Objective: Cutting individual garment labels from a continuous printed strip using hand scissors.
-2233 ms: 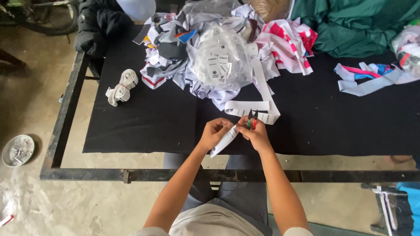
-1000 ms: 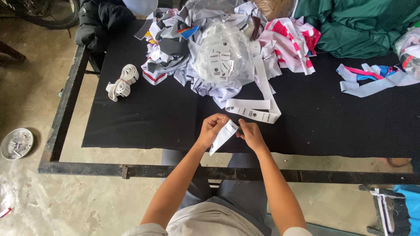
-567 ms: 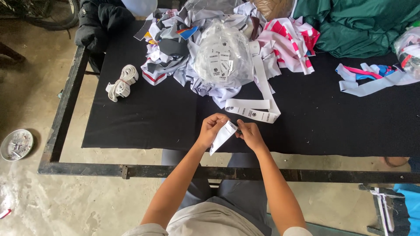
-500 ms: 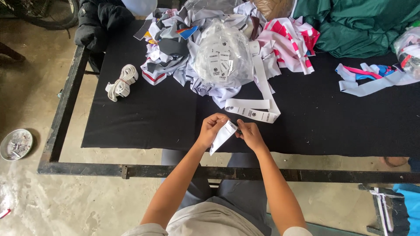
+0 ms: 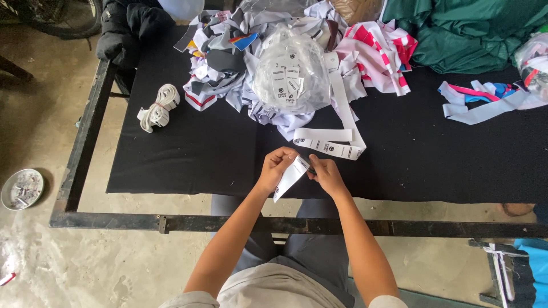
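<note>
Left hand: the left hand (image 5: 276,168) is above the near edge of the tabletop (image 5: 188,165), fingers curled and pinching the upper end of a white label strip (image 5: 290,178).
Right hand: the right hand (image 5: 326,173) is just beside the left, fingers pressed together on the same strip's upper right edge; whether it also holds a small tool cannot be told.
Label strip: it hangs slanted between the two hands, its lower end pointing down over the near edge of the tabletop, with small dark print on it.
Tabletop: covered in black cloth and set in a dark metal frame (image 5: 85,134).
Long band: a white printed band (image 5: 331,148) lies folded just beyond the hands and runs up toward the far edge.
Bag: a clear plastic bag of tags (image 5: 290,77) sits on the heap near the far edge, in the middle.
Cloth scraps: a pile of white, grey and pink-striped cloth scraps (image 5: 374,54) spreads along the far edge.
Green cloth: a green cloth (image 5: 468,31) fills the far right corner.
Roll: a bundle of white tape (image 5: 158,107) lies alone near the left edge.
Floor: a small dish (image 5: 21,189) stands on the concrete floor, left of the frame.
</note>
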